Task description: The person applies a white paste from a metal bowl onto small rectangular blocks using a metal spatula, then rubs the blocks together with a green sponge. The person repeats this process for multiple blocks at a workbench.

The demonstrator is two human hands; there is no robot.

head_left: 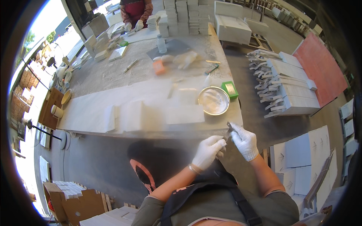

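Observation:
Both hands wear white knit gloves and are raised close together in front of the table's near edge. My right hand is closed around a small dark flat tool, perhaps a scraper; most of it is hidden by the fingers. Just left of it, my left hand has its fingers pinched together, and what they hold, if anything, cannot be made out. Nearest to the hands, on the table corner, is a round metal bowl with white paste in it. A green box stands beside the bowl.
White slabs lie along the near side of the dusty table. Farther back are an orange object, gloves and a clear bottle. Across the table, a gloved co-worker stands by stacked tiles. White panels stand at right.

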